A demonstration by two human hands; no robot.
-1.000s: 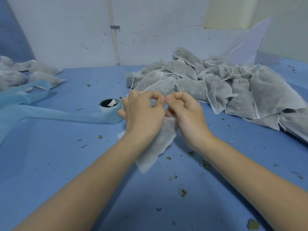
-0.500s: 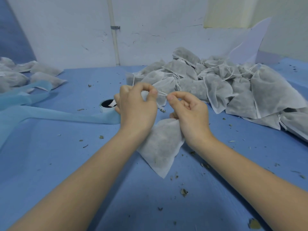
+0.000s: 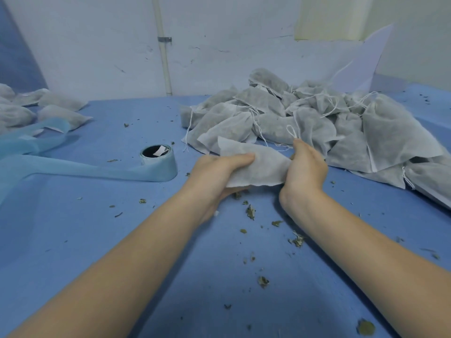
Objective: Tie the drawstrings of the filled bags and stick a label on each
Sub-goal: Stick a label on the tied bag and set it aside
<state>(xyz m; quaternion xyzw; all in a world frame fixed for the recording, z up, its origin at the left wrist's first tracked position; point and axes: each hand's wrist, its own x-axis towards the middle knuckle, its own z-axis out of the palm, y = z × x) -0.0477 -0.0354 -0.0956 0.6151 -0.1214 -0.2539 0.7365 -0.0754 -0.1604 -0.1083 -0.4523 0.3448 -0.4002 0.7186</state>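
Note:
A white filled drawstring bag [image 3: 256, 164] lies sideways between both hands, just above the blue table. My left hand [image 3: 217, 172] grips its left end, thumb across the top. My right hand [image 3: 305, 167] grips the gathered right end, and a white drawstring loop [image 3: 291, 131] sticks up above its fingers. Left of the hands stands a roll of light blue label tape [image 3: 158, 162], with its unrolled strip [image 3: 73, 167] trailing to the left.
A big pile of several grey-white filled bags [image 3: 329, 128] with loose strings lies behind and right of the hands. More bags [image 3: 53, 108] lie at the far left. Dried leaf crumbs [image 3: 251, 212] dot the blue table [image 3: 122, 240]. A white wall stands behind.
The hands were pinching the strings close together with the bag hanging below. They have moved apart and lowered, and the bag has swung sideways between them.

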